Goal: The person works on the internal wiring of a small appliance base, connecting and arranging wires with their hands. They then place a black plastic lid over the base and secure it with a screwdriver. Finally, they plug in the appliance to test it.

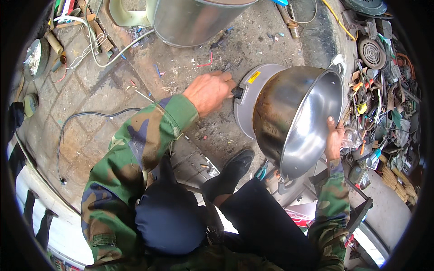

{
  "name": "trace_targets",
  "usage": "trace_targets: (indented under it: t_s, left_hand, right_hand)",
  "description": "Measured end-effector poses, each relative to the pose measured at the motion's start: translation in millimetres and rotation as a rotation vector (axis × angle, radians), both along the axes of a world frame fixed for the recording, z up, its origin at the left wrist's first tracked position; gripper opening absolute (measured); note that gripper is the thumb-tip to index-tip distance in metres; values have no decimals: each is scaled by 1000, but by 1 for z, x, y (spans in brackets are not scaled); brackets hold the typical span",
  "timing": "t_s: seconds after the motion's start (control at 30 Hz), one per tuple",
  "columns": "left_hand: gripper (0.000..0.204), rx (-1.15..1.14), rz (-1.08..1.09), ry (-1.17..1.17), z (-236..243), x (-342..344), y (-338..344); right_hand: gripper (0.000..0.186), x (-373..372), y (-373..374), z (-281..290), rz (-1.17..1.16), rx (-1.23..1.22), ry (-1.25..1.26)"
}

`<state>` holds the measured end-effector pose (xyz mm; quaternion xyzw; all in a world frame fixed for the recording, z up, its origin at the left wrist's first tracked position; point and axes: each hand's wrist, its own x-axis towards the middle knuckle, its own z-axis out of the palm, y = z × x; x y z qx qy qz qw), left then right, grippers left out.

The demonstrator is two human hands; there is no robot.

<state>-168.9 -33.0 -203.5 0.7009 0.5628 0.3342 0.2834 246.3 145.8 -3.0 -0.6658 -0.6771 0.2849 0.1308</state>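
Observation:
A wide metal pot (312,131), shiny inside and stained brown outside, lies tilted on its side, its mouth facing right. Its grey base (246,110) carries a yellow label and faces left. My right hand (334,139) grips the pot's rim, with fingertips against the inner wall. At the base's edge, the closed fingers of my left hand (210,92) pinch a black plug (237,92) where it meets a socket. A black cord (74,115) runs on the ground to the left and passes out of sight at my left sleeve.
A large metal container (194,25) with a pale handle stands at the far side. Tools and scrap (384,104) pile up on the right. Pliers (261,170) lie near my shoe (237,167). A white cable (97,56) curls at the far left.

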Motion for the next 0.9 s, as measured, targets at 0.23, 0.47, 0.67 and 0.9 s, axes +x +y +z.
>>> trace_targets:
  t_s: [0.23, 0.47, 0.67, 0.9]
  left_hand:
    - [20, 12, 11, -5, -6, 2, 0]
    - [19, -41, -8, 22, 4, 0, 1]
    - [20, 39, -23, 110, -2, 3, 2]
    - [16, 67, -103, 198, 4, -3, 10]
  right_hand:
    - [26, 6, 2, -3, -40, -44, 112]
    - [28, 14, 7, -4, -18, -62, 107]
    - [30, 13, 5, -5, -22, -33, 107]
    - [31, 1, 1, 0, -10, -46, 87]
